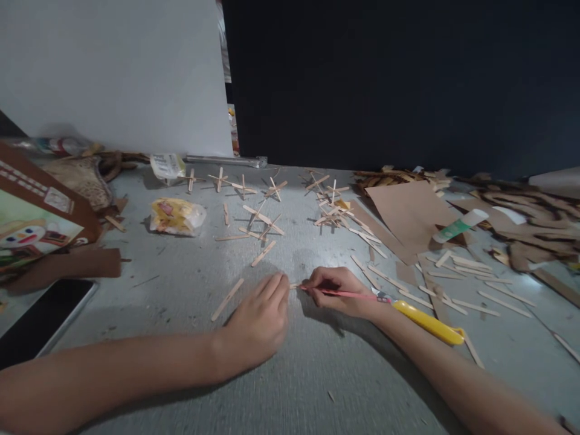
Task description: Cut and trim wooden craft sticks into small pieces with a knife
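My left hand [261,317] lies on the table at the middle, fingers together, pressing down on a small wooden craft stick [294,286]. Most of that stick is hidden under the fingers; a short end shows between my hands. In my right hand [334,290] is a slim pink pencil [351,294], gripped near its tip, which meets the end of the stick. Left of my left hand lies a loose craft stick [227,299], and a shorter stick [263,254] lies beyond it. A yellow-handled cutter [428,322] rests beside my right forearm.
Crossed-stick assemblies [263,223] stand farther back. Many loose sticks [471,266], a glue stick [461,226] and cardboard [403,211] lie right. At left are a phone [45,323], a brown printed bag [40,211] and a yellow wrapped packet [176,216]. Panels stand behind.
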`<state>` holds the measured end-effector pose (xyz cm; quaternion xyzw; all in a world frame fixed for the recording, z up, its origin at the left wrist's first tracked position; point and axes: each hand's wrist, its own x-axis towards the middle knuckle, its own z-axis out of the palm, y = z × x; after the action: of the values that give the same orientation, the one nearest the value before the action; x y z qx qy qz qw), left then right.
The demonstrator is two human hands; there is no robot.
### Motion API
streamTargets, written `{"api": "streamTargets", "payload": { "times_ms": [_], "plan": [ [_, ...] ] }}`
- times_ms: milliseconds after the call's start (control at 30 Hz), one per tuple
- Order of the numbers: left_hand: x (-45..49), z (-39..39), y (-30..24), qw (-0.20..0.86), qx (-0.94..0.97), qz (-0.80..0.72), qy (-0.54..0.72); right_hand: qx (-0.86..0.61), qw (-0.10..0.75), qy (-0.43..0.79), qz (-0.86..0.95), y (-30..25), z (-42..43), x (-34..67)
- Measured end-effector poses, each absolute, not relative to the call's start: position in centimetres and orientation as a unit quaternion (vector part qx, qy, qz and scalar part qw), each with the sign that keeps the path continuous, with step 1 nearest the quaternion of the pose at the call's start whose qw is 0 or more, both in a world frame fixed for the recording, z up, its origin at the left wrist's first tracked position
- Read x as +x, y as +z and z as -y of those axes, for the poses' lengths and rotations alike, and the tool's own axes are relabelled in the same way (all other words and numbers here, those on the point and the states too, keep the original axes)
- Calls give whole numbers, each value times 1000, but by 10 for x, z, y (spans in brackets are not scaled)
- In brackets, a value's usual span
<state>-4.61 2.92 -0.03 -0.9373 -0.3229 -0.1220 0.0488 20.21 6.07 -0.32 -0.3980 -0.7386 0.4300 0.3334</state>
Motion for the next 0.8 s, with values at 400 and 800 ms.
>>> {"api": "streamTargets", "payload": {
  "times_ms": [400, 800],
  "plan": [
    [-47, -30, -1, 43, -940, 316, -121, -388, 331, 465, 724, -3, -61, 203],
    [-47, -30, -1, 22, -940, 319, -120, -393, 329, 457, 727, -8, -61, 203]
  ]
}}
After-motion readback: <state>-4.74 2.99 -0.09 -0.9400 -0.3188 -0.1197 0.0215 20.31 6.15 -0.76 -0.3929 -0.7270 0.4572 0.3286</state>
